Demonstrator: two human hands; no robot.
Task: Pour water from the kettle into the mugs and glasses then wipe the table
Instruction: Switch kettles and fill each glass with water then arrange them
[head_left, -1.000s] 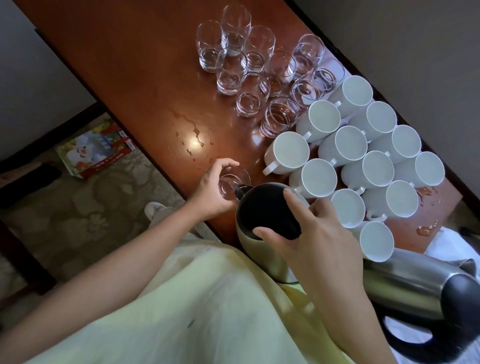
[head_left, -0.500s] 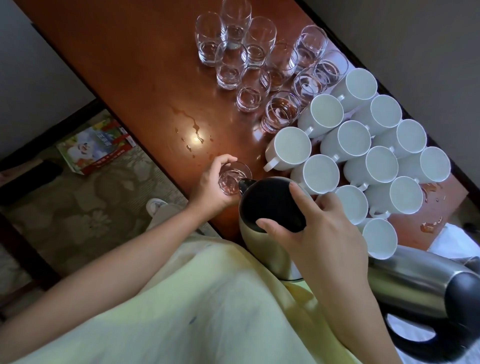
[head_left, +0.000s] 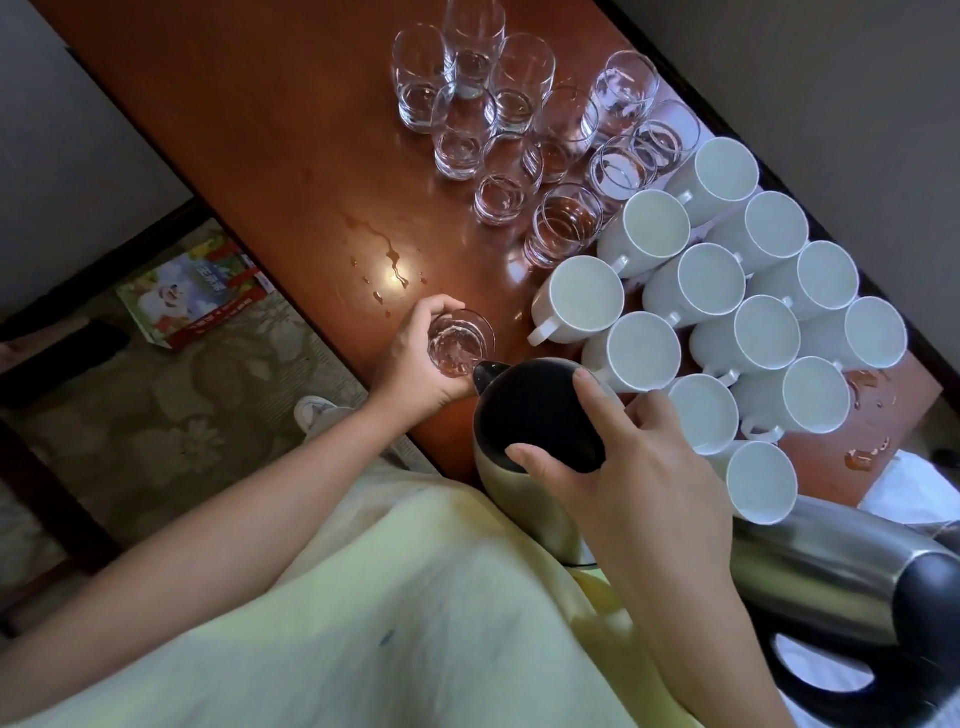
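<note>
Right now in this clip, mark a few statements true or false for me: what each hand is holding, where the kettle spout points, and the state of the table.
1. The left hand grips a glass near the table's edge. True.
2. The kettle spout points at a white mug. False: the spout sits at the rim of the held glass; the white mugs stand to its right.
3. The right hand rests across the kettle's black lid. True.
4. The wooden table is dry. False: spilled water lies just beyond the held glass.
5. All the glasses stand in one cluster. False: the held glass is apart from the group of glasses at the far end.
</note>
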